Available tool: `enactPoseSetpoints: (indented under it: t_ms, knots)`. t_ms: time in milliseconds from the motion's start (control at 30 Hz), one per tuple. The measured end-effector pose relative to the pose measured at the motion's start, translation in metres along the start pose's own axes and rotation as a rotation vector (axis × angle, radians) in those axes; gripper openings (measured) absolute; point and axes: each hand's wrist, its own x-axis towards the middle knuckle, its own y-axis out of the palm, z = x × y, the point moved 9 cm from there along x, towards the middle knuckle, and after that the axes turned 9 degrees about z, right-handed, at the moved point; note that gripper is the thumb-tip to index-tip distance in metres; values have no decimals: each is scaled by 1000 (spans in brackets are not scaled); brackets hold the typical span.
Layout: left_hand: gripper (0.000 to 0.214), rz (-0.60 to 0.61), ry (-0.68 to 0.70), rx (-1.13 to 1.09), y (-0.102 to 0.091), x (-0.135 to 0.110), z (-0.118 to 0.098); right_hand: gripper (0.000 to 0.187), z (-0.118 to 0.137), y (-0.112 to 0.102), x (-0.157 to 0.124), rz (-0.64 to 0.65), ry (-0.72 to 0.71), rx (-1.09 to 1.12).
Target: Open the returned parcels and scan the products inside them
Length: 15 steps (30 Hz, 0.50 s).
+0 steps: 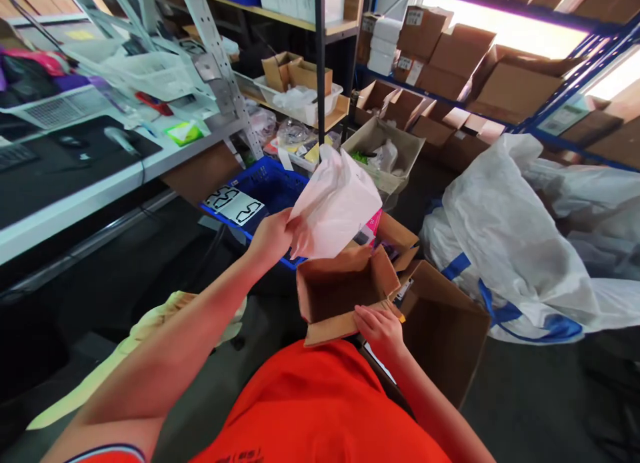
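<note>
Held up in my left hand is a pale, thin plastic bag, gripped at its left edge. Whether anything is inside the bag I cannot tell. Just below it is a small open cardboard box, its inside brown and bare where I can see it. My right hand rests on the box's near right edge, fingers bent over the rim and holding it. Behind and under the bag, another carton contains a pink package, partly hidden.
A blue crate with a numbered label stands ahead. To the right are a large cardboard box and a big white woven sack. A desk runs along the left. Shelves of cartons line the back.
</note>
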Motion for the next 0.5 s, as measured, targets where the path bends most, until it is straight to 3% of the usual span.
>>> enactPoseSetpoints:
  t_ms: [100, 200, 300, 367, 500]
  knots:
    - [34, 18, 29, 178, 7, -8, -15, 27, -7, 12, -8, 33, 108, 17]
    - [23, 159, 194, 288, 42, -18, -48, 26, -17, 16, -14, 42, 200, -52]
    - [17, 308, 363, 331, 78, -26, -79, 22, -16, 6, -14, -46, 151, -177]
    - [19, 395, 408, 312, 93, -25, -90, 19, -19, 0, -13, -54, 149, -233]
    - [36, 561, 451, 120, 105, -11, -105, 18, -34, -1, -8, 82, 165, -191]
